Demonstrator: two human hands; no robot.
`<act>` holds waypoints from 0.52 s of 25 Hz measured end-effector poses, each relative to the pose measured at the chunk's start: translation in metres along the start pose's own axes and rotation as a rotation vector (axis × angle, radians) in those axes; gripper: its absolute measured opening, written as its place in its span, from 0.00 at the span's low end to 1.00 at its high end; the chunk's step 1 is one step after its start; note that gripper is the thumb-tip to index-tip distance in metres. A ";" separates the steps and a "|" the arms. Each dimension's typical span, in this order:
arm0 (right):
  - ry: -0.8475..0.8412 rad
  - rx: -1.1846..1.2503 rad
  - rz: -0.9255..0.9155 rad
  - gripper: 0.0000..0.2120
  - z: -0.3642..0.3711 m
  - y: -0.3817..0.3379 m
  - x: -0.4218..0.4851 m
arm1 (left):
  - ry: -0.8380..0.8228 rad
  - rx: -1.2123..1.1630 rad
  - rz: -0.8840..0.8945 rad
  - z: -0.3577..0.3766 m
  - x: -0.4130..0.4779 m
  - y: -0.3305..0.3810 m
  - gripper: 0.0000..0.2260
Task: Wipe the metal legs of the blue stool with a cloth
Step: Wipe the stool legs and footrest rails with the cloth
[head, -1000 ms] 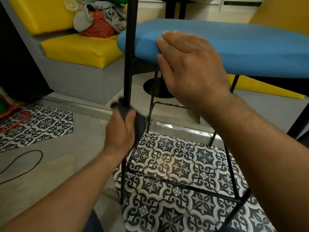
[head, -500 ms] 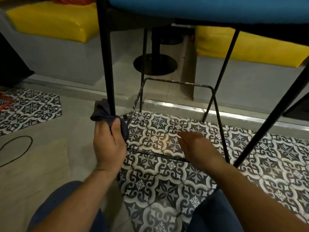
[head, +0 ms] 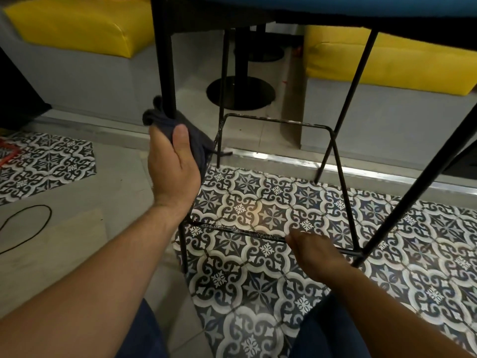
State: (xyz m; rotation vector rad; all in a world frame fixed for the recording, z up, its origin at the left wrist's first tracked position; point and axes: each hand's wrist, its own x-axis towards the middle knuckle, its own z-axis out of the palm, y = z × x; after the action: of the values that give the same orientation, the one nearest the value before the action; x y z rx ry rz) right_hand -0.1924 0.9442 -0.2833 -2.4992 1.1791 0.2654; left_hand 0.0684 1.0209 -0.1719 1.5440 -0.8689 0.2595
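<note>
Floor: patterned black-and-white tiles (head: 258, 210) beside plain grey; yellow cushioned benches (head: 85, 24) behind.
Stool: blue padded seat (head: 361, 6) at top edge, thin black metal legs below.
Left hand (head: 173, 161): clamped on dark grey cloth (head: 192, 140) wrapped round near-left leg (head: 165, 60); lower on the leg than a second ago.
Right hand (head: 315, 251): off the seat, now curled at front foot rail (head: 232, 229); grip unclear.
Status: first leg mid-wipe; others apparently untouched.

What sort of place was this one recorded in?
Probably a cafe or similar seating area: yellow cushioned benches on grey bases, a pedestal table base, patterned floor tiles, and the stool's leg.
</note>
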 end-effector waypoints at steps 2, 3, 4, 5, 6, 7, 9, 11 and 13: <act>0.011 -0.029 -0.001 0.13 0.001 -0.001 0.001 | -0.066 0.029 -0.097 -0.004 -0.026 -0.017 0.06; 0.014 -0.019 0.005 0.14 0.001 -0.001 0.002 | -0.093 0.040 -0.137 -0.006 -0.033 -0.021 0.05; 0.009 -0.005 0.013 0.15 0.001 -0.001 0.002 | -0.101 0.043 -0.154 -0.007 -0.035 -0.021 0.05; -0.003 0.001 0.019 0.14 0.000 -0.001 0.002 | -0.089 0.040 -0.147 -0.007 -0.030 -0.017 0.06; -0.013 0.007 0.021 0.13 0.001 -0.001 0.002 | -0.058 0.033 -0.116 -0.006 -0.021 -0.010 0.07; -0.016 0.018 0.024 0.12 0.001 -0.001 0.003 | -0.019 0.017 -0.072 -0.003 -0.009 -0.002 0.07; -0.002 0.027 0.030 0.12 0.001 -0.001 0.003 | 0.030 -0.020 0.012 0.001 0.010 0.009 0.06; 0.016 0.007 0.024 0.13 0.003 -0.002 0.004 | 0.029 -0.018 0.036 0.000 0.009 0.005 0.04; 0.020 0.004 0.025 0.13 0.004 -0.002 0.003 | -0.055 0.025 -0.032 -0.004 -0.013 -0.015 0.03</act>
State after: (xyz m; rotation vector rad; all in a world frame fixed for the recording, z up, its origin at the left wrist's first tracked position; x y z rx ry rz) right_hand -0.1892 0.9447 -0.2872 -2.4911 1.2178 0.2446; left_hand 0.0702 1.0290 -0.1905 1.5933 -0.8863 0.2062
